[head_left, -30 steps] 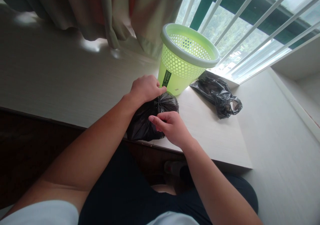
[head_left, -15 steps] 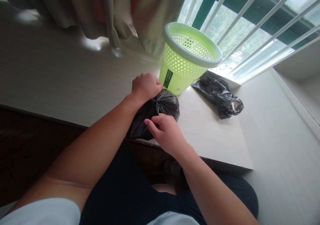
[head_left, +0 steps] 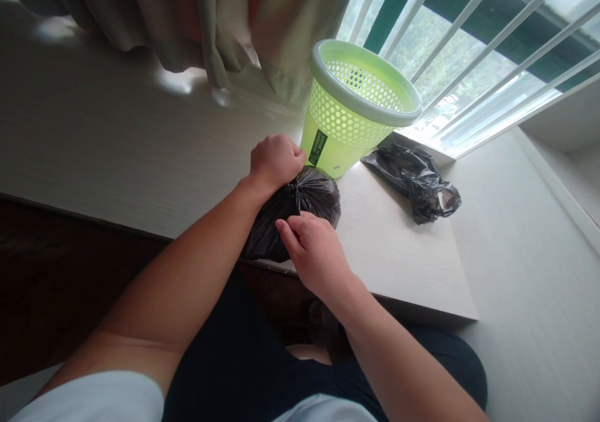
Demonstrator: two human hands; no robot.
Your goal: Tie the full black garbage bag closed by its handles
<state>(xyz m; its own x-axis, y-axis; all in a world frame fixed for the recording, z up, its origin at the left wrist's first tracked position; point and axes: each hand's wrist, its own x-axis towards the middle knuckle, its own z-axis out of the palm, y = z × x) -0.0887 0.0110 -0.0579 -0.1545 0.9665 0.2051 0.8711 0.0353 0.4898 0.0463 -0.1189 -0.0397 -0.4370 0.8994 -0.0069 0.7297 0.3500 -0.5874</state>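
Note:
A filled black rubbish bag (head_left: pixel 315 198) sits on the pale wooden ledge (head_left: pixel 394 253) near its front edge. My left hand (head_left: pixel 274 159) is a closed fist gripping the bag's gathered top. Just below it, my right hand (head_left: pixel 312 250) pinches the bag's plastic with thumb and fingers pressed together. Behind the bag stands a lime-green perforated waste basket (head_left: pixel 356 106) with a grey rim, upright and with nothing visible inside.
A second crumpled black plastic bag (head_left: pixel 419 181) lies to the right of the basket. Curtains (head_left: pixel 225 22) hang at the back, and a barred window (head_left: pixel 469 40) fills the upper right. A white wall panel (head_left: pixel 529 266) runs along the right.
My left hand has tightened into a fist on the bag's top. My right hand has shifted slightly left and closer to the bag's neck.

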